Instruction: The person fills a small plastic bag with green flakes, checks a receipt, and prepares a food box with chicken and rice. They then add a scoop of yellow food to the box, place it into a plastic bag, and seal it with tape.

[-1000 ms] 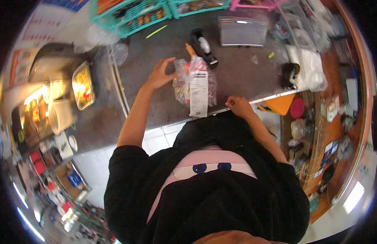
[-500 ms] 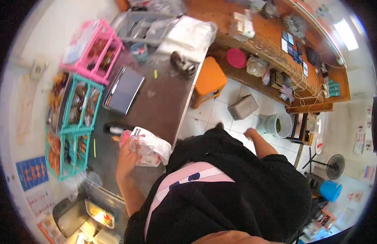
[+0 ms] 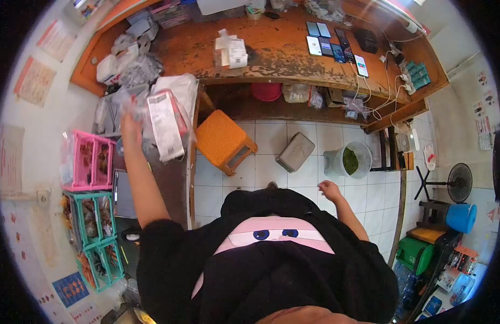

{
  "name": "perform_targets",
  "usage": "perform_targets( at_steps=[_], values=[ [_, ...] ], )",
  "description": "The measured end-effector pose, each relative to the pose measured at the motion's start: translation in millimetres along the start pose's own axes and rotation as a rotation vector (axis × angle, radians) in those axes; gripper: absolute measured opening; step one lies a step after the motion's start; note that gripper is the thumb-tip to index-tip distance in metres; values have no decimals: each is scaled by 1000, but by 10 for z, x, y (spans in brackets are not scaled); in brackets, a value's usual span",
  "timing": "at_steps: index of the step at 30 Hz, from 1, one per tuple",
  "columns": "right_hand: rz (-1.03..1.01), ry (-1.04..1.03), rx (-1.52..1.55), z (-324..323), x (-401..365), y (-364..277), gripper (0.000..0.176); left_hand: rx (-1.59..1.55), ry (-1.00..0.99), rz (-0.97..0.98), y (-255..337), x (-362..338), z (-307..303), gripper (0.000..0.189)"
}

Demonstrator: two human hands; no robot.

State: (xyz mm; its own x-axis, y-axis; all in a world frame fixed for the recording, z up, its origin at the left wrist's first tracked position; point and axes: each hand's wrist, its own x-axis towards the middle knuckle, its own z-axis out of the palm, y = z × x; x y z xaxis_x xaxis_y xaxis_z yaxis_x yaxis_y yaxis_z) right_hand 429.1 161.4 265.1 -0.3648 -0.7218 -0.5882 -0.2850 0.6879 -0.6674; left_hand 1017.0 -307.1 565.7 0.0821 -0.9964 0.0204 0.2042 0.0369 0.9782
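My left hand [image 3: 130, 127] is closed on the edge of a clear plastic parcel [image 3: 180, 116] with a long white printed label [image 3: 165, 127] and something pink-red inside. The parcel is held over the far end of the dark side table, overlapping a stack of white plastic bags [image 3: 180, 85] and the grey tray there. My right hand [image 3: 330, 190] hangs low at my side over the tiled floor, its fingers loosely bent and apart, with nothing in them. It is nearest the clear bucket [image 3: 363, 156] with green stuff in it.
A wooden bench [image 3: 282, 40] runs across the front, bearing another labelled packet [image 3: 232, 51] and several phones [image 3: 328, 46]. An orange stool [image 3: 222, 137] and a grey box [image 3: 296, 152] stand on the floor. Pink [image 3: 93, 159] and teal baskets [image 3: 99, 216] line the left wall.
My body has turned toward the bench. My left hand has carried the parcel from the near part of the side table to its far end. My right hand still hangs unoccupied.
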Motion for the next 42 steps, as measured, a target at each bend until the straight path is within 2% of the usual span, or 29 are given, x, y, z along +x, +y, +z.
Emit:
perform_targets(
  at_steps=[1,4,6,7,8,9,13,15,17,19,20,21,22,23,25,27,28,29,32,33,34,35,36,38,40,42],
  values=[
    [102,32,-102,-211,-39,137,24,59,3,39,10,225,302,46],
    [489,85,-37,-724,-148,841,23,-38,-52,101,-347,1192,623,43],
    [669,140,108,-949,-270,1280,26,-145,-73,30,-531,1794,838,40],
    [748,111,81,-1070,-349,1259,27,-194,-85,-9,-579,2031,944,39],
    [787,188,23,-1124,-393,1262,24,-197,-74,-32,-596,2198,1073,38],
    [812,155,-56,-1171,-394,1250,24,-203,-66,-56,-625,2364,1215,37],
    [629,303,115,-1050,-304,790,24,-149,-107,-9,-1059,3179,1484,39],
    [509,345,174,-902,-192,565,24,-153,3,-84,-1287,3367,1746,39],
    [399,358,142,-727,-17,401,23,-136,-99,-176,-1638,3560,1916,40],
    [483,291,101,-562,142,241,24,292,62,-214,-2408,4190,1734,40],
    [540,183,99,-522,204,89,23,621,210,-123,-2463,4015,1951,38],
    [593,70,105,-459,262,-47,22,865,444,131,-2324,3638,2354,40],
    [556,34,41,-409,296,-217,25,931,596,370,-2107,3289,2748,44],
    [493,74,-58,-325,407,-245,26,876,594,593,-1812,2915,3186,51],
    [379,138,-262,-136,557,-290,29,735,316,683,-1392,2161,3947,60],
    [501,207,49,-55,676,-485,33,565,-87,841,-1762,1772,4357,51],
    [480,242,72,-34,710,-680,31,429,-244,598,-1952,1398,4642,45],
    [454,281,97,-17,747,-800,29,575,-422,535,-1914,943,4893,42],
    [448,243,97,118,880,-854,26,510,-1480,148,-2963,186,5115,37],
    [423,276,99,144,897,-839,26,597,-1941,-109,-2921,-97,5216,39],
    [395,311,95,135,909,-820,26,504,-2396,-127,-3622,-231,5055,43],
    [361,348,82,86,932,-779,26,499,-2604,-159,-4039,-358,4858,38],
    [395,367,88,34,948,-724,26,926,-2720,-198,-4050,-488,4913,39],
    [411,444,137,-43,949,-523,27,1149,-2779,80,-4687,-429,4761,45],
    [427,528,211,-205,924,-243,27,1381,-2342,169,-4681,-251,4791,51],
    [483,566,267,-327,846,85,28,1396,-2049,137,-4791,70,4772,53]
  ],
)
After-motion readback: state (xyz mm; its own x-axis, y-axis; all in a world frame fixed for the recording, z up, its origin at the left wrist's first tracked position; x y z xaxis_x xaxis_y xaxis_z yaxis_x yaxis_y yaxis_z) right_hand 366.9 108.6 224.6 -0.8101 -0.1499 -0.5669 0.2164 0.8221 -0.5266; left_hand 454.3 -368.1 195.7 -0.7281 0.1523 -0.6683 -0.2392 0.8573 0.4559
